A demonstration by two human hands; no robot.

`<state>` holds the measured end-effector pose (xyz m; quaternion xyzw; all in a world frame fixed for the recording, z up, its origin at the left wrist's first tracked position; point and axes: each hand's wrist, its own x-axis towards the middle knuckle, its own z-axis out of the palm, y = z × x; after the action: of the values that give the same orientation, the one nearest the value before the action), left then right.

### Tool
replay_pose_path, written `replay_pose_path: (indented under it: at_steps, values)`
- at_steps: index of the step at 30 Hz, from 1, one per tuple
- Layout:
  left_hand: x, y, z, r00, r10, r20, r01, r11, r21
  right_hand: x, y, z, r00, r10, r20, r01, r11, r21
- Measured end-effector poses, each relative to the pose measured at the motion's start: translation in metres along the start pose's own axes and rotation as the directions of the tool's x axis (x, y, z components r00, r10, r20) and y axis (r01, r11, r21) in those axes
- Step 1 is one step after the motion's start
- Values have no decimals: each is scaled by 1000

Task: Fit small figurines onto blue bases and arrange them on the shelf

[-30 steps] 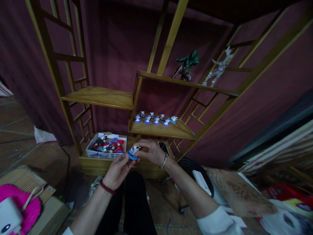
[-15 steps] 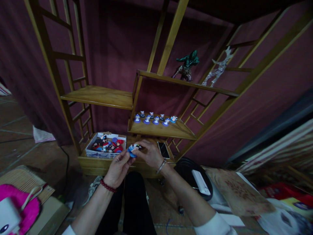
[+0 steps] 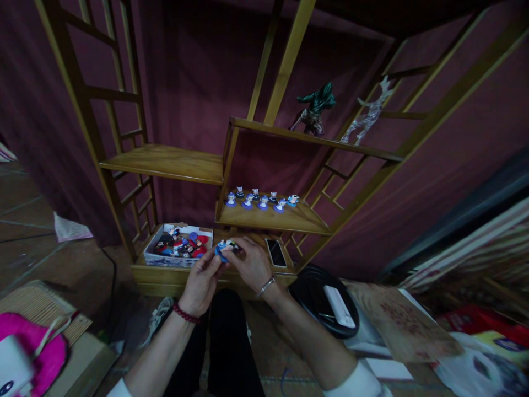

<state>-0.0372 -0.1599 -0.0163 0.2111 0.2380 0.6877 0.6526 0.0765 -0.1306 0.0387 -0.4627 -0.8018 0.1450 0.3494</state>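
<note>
A small blue-and-white figurine (image 3: 223, 249) on a blue base is pinched between both hands, just above the front of the lowest shelf. My left hand (image 3: 201, 280) grips the base from the left, closed on it. From the right, my right hand (image 3: 252, 262) holds the figurine's upper side, its fingers closed and partly hiding it. Left of the hands, a white cardboard box (image 3: 154, 259) holds several red, black and blue figurines. Two rows of small figurines (image 3: 263, 202) stand upright on the middle shelf (image 3: 289, 221).
A phone (image 3: 275, 253) lies right of my hands on the lowest shelf. Higher up stand a green-and-brown statuette (image 3: 316, 107) and a clear deer figure (image 3: 369, 113). An upper-left shelf (image 3: 165, 161) juts out. A black round lid (image 3: 322, 303) is at the lower right.
Both hands still hold the figurine, which has tilted slightly and risen a little. My right wrist has shifted slightly left. The figurines on the shelf and in the box stay put.
</note>
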Motion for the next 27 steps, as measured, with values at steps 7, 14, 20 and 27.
replay_pose_path:
  at_steps: [7, 14, 20, 27]
  values:
    - [-1, 0, -2, 1000, 2, 27, -2, 1000, 19, -1, 3, 0, 999, -48, 1, 47, 998, 49]
    - [-4, 5, 0, 997, -51, 50, 50, 999, 11, 2, 3, -9, 986, -147, 77, 137, 984, 114]
    - [-7, 6, 1, 995, -85, 47, 87, 995, -42, 3, 5, -11, 978, -184, 98, 173, 979, 111]
    - [-6, 4, 1, 991, -98, 86, 105, 991, -84, 3, 6, -13, 977, -189, 97, 175, 975, 136]
